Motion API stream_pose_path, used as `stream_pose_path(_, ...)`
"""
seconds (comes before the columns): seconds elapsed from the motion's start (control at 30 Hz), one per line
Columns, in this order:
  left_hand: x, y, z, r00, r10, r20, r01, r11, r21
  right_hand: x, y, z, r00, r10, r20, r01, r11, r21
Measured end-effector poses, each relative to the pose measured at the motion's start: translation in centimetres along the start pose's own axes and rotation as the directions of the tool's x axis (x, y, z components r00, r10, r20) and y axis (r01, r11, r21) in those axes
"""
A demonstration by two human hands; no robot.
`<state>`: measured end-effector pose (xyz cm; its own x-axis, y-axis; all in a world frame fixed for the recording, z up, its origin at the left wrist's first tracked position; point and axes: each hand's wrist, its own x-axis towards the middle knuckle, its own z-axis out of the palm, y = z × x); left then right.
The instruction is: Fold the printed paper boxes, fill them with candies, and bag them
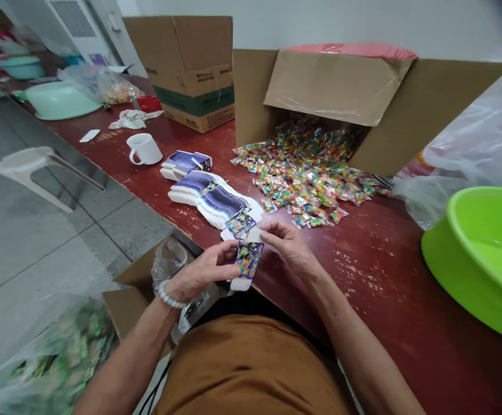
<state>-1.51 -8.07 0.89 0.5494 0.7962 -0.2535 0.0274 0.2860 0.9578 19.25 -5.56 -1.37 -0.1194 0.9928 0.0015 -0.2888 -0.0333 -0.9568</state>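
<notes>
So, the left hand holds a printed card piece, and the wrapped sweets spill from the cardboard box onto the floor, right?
Not the floor: the head view shows the wrapped sweets spilling from the cardboard box onto the red tabletop. The left hand does hold the printed card piece.

head-worn view, facing forward, tilted down

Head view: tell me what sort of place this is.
Probably a small hand-packing workroom: a tipped carton spills small wrapped packets, perhaps sweets, across a worn red table, beside stacks of flat printed cardboard boxes.
</notes>
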Motion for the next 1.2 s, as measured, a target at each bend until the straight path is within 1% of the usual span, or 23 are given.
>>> stream_pose_path(0.03,-0.1,0.2,0.4,0.991,-0.005,0.133,0.022,0.992,-0.126,-0.4,-0.6,0.3,0.999,0.003,0.048,-0.003,1.000,0.010)
stream_pose_path(0.07,-0.1,0.3,0.9,0.973,0.004,0.229,0.049,0.972,-0.228,-0.7,-1.1,0.6,0.996,0.011,0.086,-0.013,1.000,0.023)
stream_pose_path(0.1,0.0,0.2,1.4,0.959,0.017,0.284,0.075,0.948,-0.309,-1.0,-1.5,0.9,0.994,0.019,0.109,-0.023,0.999,0.040)
stream_pose_path(0.17,0.0,-0.2,2.4,0.948,0.027,0.318,0.110,0.909,-0.403,-1.5,-2.1,1.5,0.992,0.025,0.127,-0.035,0.996,0.080)
stream_pose_path(0.23,-0.1,-0.5,3.1,0.949,0.014,0.314,0.125,0.899,-0.420,-1.9,-2.4,1.8,0.991,0.018,0.133,-0.033,0.994,0.106)
stream_pose_path(0.3,-0.2,-0.6,3.4,0.960,0.004,0.279,0.115,0.905,-0.409,-2.2,-2.6,1.9,0.989,0.011,0.145,-0.027,0.994,0.108)
stream_pose_path(0.4,-0.3,-0.4,3.5,0.981,0.009,0.195,0.070,0.915,-0.397,-2.7,-2.8,1.9,0.988,0.015,0.153,-0.036,0.991,0.130)
stream_pose_path(0.47,-0.2,-0.4,3.6,0.991,0.020,0.133,0.026,0.942,-0.334,-3.1,-2.7,1.8,0.988,0.021,0.156,-0.046,0.987,0.157)
stream_pose_path(0.5,-0.1,-0.5,3.7,0.995,0.026,0.093,0.001,0.959,-0.282,-3.3,-2.6,1.7,0.985,0.027,0.168,-0.055,0.985,0.165)
stream_pose_path(0.57,0.2,-0.7,3.9,0.999,0.040,-0.018,-0.043,0.982,-0.183,-3.8,-2.1,1.6,0.970,0.069,0.234,-0.107,0.982,0.155)
stream_pose_path(0.63,0.6,-0.8,4.3,0.993,0.029,-0.119,-0.047,0.987,-0.152,-4.2,-1.5,1.6,0.947,0.128,0.295,-0.169,0.978,0.118)
stream_pose_path(0.67,0.8,-0.9,4.4,0.990,0.012,-0.144,-0.036,0.986,-0.164,-4.3,-1.3,1.6,0.945,0.149,0.290,-0.181,0.979,0.088)
stream_pose_path(0.7,0.9,-0.9,4.6,0.988,0.000,-0.153,-0.028,0.983,-0.183,-4.4,-1.1,1.6,0.956,0.152,0.250,-0.170,0.984,0.053)
stream_pose_path(0.77,1.2,-0.9,4.8,0.988,0.002,-0.154,-0.029,0.984,-0.174,-4.2,-0.9,1.5,0.991,0.093,0.094,-0.091,0.995,-0.033)
stream_pose_path(0.83,1.3,-0.7,4.9,0.981,0.050,-0.186,-0.072,0.991,-0.109,-3.8,-1.0,1.3,0.998,0.004,-0.060,-0.012,0.990,-0.141)
stream_pose_path(0.87,1.3,-0.7,5.0,0.971,0.086,-0.221,-0.106,0.991,-0.081,-3.6,-1.2,1.1,0.994,-0.035,-0.107,0.015,0.983,-0.184)
stream_pose_path(0.93,1.3,-0.7,5.4,0.937,0.152,-0.313,-0.179,0.982,-0.057,-3.4,-1.3,0.9,0.985,-0.084,-0.150,0.047,0.972,-0.231)
stream_pose_path(0.97,1.3,-0.7,5.6,0.912,0.187,-0.366,-0.221,0.974,-0.055,-3.4,-1.3,0.9,0.982,-0.096,-0.162,0.057,0.971,-0.230)
stream_pose_path(1.03,1.2,-0.7,6.1,0.865,0.250,-0.434,-0.293,0.956,-0.033,-3.6,-1.0,1.0,0.976,-0.105,-0.189,0.071,0.982,-0.176)
stream_pose_path(1.07,1.2,-0.7,6.3,0.853,0.277,-0.443,-0.316,0.948,-0.017,-3.7,-0.8,1.1,0.974,-0.107,-0.202,0.079,0.987,-0.140)
stream_pose_path(1.13,1.2,-0.6,6.5,0.846,0.311,-0.432,-0.346,0.938,-0.003,-4.1,-0.4,1.5,0.969,-0.128,-0.211,0.113,0.990,-0.085)
stream_pose_path(1.2,1.2,-0.4,6.5,0.864,0.301,-0.404,-0.339,0.940,-0.024,-4.4,-0.1,1.6,0.966,-0.164,-0.202,0.154,0.986,-0.066)
